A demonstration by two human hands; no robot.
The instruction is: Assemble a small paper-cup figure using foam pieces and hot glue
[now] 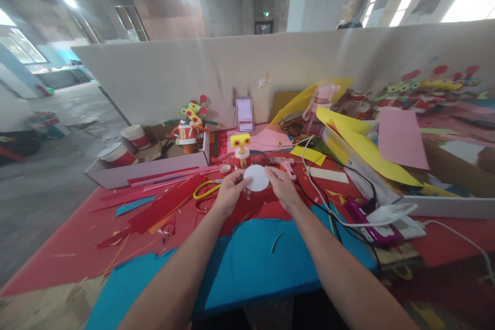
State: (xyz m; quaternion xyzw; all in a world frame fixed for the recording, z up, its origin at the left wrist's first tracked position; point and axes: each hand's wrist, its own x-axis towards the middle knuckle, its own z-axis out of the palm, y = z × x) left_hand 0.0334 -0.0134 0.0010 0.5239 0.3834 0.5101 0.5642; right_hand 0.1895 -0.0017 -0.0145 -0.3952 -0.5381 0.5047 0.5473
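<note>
A round white paper disc is held up over the table between my two hands. Its left edge is pinched by my left hand, thumb on the face. On the disc's right edge, the fingers of my right hand are closed. Just behind the disc stands a small paper-cup figure with a yellow head and round red eyes. Close to my right hand lies a pink glue gun. Yellow-handled scissors rest left of my left hand.
Red paper strips and blue sheets cover the table. A purple power strip with cables sits right, near a box of yellow and pink paper. At left, a box holds paper cups. A white partition rises behind.
</note>
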